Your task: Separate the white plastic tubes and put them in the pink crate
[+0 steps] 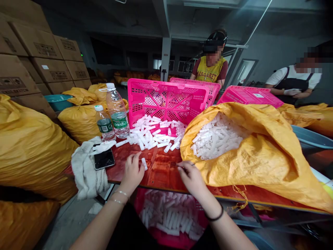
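My left hand (133,171) rests over the red tabletop (161,170), its fingers apart. Just right of its thumb lies a single short white plastic tube (144,164). Close to the mouth of a yellow woven sack (249,163), my right hand (190,175) has its thumb and fingertips pinched together; whatever is between them, if anything, is too small to make out. Many white tubes (149,133) spill from a pink crate (169,95) tipped on its side behind my hands. The sack's open mouth shows more white tubes (218,139).
Two water bottles (120,116) stand at the left, beside a phone (104,159) and a grey towel (88,170). Below the table edge sits another pink crate of tubes (171,211). Full yellow sacks (31,142) and cartons (44,45) fill the left. Two people (210,67) work across the table.
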Demonstrator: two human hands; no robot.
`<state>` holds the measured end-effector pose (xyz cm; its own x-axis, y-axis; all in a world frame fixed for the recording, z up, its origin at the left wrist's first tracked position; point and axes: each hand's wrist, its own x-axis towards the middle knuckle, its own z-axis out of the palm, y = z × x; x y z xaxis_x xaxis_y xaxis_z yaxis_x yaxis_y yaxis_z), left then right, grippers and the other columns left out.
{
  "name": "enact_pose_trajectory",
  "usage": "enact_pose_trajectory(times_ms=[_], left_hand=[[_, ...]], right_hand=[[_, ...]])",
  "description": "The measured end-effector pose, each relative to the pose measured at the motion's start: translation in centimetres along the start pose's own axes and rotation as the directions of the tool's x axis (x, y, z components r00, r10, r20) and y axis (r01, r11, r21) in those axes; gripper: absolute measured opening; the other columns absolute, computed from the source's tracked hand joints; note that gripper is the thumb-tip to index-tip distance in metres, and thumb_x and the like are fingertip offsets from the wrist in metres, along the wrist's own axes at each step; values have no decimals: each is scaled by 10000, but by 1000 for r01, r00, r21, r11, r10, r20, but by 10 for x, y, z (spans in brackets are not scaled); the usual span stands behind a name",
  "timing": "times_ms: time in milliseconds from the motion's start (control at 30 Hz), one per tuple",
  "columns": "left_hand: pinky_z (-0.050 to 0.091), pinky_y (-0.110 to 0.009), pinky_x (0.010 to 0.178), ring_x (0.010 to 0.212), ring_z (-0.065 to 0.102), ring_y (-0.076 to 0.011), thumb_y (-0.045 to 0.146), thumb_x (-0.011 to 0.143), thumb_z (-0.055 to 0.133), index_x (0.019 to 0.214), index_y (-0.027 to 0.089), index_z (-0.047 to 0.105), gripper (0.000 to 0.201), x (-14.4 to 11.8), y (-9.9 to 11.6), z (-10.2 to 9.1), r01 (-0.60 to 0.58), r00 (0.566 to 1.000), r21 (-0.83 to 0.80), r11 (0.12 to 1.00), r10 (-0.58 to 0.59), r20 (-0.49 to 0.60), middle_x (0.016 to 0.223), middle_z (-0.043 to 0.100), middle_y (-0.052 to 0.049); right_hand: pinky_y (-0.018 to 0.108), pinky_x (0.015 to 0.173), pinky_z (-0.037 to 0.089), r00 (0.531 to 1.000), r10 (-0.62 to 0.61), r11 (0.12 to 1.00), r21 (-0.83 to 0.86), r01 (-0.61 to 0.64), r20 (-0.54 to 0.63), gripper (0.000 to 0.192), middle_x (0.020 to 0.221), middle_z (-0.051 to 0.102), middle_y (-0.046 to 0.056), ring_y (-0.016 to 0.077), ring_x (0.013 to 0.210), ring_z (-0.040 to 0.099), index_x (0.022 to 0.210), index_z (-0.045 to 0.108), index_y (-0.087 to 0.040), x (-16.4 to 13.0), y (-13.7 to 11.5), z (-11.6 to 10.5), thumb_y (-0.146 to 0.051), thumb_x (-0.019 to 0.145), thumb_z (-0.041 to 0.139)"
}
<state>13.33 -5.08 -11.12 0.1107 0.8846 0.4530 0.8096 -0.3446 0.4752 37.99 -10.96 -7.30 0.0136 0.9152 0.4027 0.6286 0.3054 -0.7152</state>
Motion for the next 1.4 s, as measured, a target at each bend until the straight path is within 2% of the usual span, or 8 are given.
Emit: enact_pose_trajectory(times_ms=[200, 333, 500, 633, 833, 1000, 1200, 1400], left_hand=[[520, -446, 873, 1026, 616, -231, 264, 909, 579, 1181, 147, 569, 296, 55, 0, 17, 96, 993, 89, 991, -101, 53, 1162, 615, -92], [513, -464, 882, 1063, 596, -245, 308, 909, 584, 1205, 161, 559, 331, 85, -13, 9, 139, 989, 167, 976, -146, 32, 1234, 579, -99], [522, -445, 859, 1015, 614, -228, 324, 904, 589, 1152, 154, 587, 301, 100, -25, 3, 121, 977, 205, 971, -153, 150, 1179, 608, -88], [518, -452, 864, 1025, 611, -234, 345, 906, 583, 1178, 154, 572, 333, 106, -19, 11, 217, 953, 220, 951, -255, 165, 1192, 601, -95], [536, -402, 794, 902, 640, -198, 297, 896, 600, 1125, 147, 582, 275, 93, -9, 7, 323, 903, 143, 936, -350, 250, 1073, 637, -69], [474, -406, 894, 979, 621, -257, 147, 796, 614, 942, 133, 615, 147, 41, 12, -1, 219, 945, -90, 971, -189, 266, 973, 653, -103], [516, -330, 889, 1024, 642, -200, 313, 902, 490, 1151, 176, 572, 296, -8, 60, -4, 105, 964, -477, 872, 30, 266, 1140, 665, -92], [491, -398, 961, 1071, 636, -232, 305, 883, 543, 1175, 193, 653, 331, -12, 73, -34, 103, 969, -616, 781, 61, 240, 1168, 689, -101]], right_hand=[[468, 1015, 413, 977, -23, 993, -105, 46, 212, 423, 1345, 541, 193, 311, 1216, 515, 1276, 566, -124, 40, -31, 94, -222, 865, 580], [496, 990, 429, 955, 12, 988, -149, 34, 295, 258, 1195, 636, 124, 272, 1145, 567, 1139, 627, -142, 54, -32, 118, -244, 907, 578], [453, 925, 483, 953, 60, 995, -88, -34, 299, 218, 1090, 665, 90, 225, 1024, 627, 1104, 625, -140, 47, -10, 96, -202, 898, 592], [350, 879, 519, 964, 80, 991, 88, -105, 253, 422, 1026, 713, 108, 198, 940, 675, 1208, 598, -141, 40, 4, 65, -48, 796, 581], [413, 973, 477, 991, 102, 929, 348, -126, 85, 339, 1192, 682, 99, 206, 1084, 638, 1189, 636, -201, 17, 15, 14, -294, 873, 558], [414, 864, 527, 979, 200, 858, 490, -157, -37, 382, 976, 728, 79, 209, 902, 670, 1125, 663, -205, 1, 25, -15, -405, 800, 672], [334, 744, 556, 971, 226, 755, 644, -122, -81, 292, 842, 689, 20, 149, 720, 657, 1034, 612, -221, 3, -3, -11, -433, 835, 636], [361, 804, 527, 996, 1, 894, 446, 41, -92, 147, 974, 709, 75, 204, 900, 654, 970, 708, -233, -6, -20, -30, -285, 851, 640]])
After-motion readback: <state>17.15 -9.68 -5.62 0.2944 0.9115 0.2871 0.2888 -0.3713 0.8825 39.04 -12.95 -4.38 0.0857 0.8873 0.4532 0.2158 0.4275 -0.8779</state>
